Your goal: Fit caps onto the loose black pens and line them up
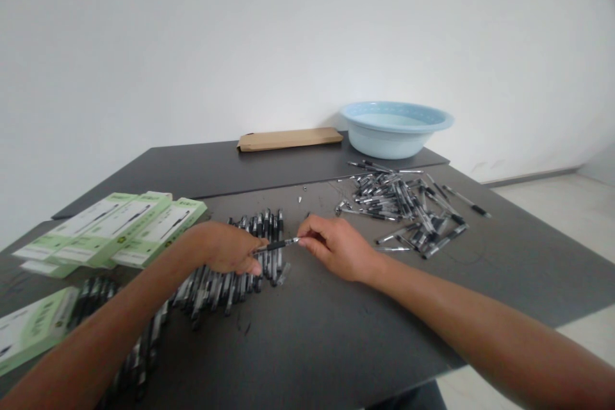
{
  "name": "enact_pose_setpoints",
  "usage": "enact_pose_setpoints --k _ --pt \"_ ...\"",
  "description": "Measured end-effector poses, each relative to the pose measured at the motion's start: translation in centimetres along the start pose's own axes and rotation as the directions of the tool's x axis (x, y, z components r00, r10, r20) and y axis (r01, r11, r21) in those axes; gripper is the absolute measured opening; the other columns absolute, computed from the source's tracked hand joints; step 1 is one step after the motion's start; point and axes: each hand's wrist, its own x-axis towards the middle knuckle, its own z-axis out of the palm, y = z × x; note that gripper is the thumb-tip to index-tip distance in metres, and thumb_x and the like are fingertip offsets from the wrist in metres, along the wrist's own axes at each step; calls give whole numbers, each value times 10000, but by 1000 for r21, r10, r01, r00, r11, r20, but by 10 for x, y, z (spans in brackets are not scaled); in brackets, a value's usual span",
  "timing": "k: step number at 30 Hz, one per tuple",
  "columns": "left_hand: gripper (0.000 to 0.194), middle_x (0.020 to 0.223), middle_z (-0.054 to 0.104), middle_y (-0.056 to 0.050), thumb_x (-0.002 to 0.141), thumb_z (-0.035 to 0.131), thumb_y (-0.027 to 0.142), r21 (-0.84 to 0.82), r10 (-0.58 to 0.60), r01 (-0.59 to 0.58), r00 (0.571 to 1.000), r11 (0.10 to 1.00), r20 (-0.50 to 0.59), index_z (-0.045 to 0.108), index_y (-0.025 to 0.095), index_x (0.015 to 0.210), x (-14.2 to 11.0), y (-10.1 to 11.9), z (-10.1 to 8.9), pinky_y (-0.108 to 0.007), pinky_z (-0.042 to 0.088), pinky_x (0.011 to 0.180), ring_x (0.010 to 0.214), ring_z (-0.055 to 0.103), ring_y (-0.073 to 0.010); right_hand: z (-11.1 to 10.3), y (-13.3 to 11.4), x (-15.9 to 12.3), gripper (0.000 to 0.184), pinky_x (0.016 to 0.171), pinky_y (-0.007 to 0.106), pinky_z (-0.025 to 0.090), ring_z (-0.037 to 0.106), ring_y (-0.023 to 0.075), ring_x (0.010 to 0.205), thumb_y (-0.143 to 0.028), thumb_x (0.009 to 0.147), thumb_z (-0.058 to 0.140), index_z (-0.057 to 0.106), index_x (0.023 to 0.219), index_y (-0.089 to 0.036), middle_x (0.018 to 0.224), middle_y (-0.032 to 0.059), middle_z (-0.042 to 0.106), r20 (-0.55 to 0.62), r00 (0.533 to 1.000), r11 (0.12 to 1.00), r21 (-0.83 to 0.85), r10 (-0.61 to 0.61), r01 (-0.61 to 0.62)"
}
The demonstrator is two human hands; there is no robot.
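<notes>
A black-gripped pen (278, 245) lies nearly level between my two hands above the table. My left hand (230, 248) is closed around its left end. At the pen's right tip, the thumb and fingers of my right hand (336, 245) pinch together; whether a small part sits between them is hidden. Directly beneath and beside my left hand are rows of capped pens (216, 291), laid side by side. To the right of my right hand is a loose heap of uncapped pens (408, 205). A few tiny silvery tips (300, 199) lie beyond my right hand.
Green and white pen boxes (115, 224) are stacked at the left, with another box (33, 327) nearer me beside more pens. A flat brown cardboard piece (291, 139) and a light blue basin (394, 134) stand at the back by the wall.
</notes>
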Motion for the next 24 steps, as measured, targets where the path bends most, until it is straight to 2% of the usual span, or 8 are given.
enact_pose_setpoints --k 4,14,24 --pt "533 1161 636 -177 856 447 411 2 -39 39 996 999 81 454 158 1326 0 3 -2 -366 454 804 982 613 -303 4 1 1 72 599 214 346 547 126 659 -244 876 517 568 879 -193 734 5 617 10 1000 1000 -9 -1 1" --pt "594 1284 537 -206 859 459 417 29 -67 65 995 997 77 387 147 1383 -2 9 -5 -383 438 852 1088 559 -328 6 1 0 79 607 220 350 555 134 667 -257 875 518 571 880 -198 740 9 619 2 1000 1000 -14 -6 6" --pt "575 1236 577 -209 875 464 402 21 -58 57 994 998 91 383 148 1384 -2 10 -6 -399 453 842 1066 575 -330 6 0 -1 64 578 212 324 514 119 619 -245 873 511 551 880 -197 705 -5 590 5 1000 999 -44 -19 20"
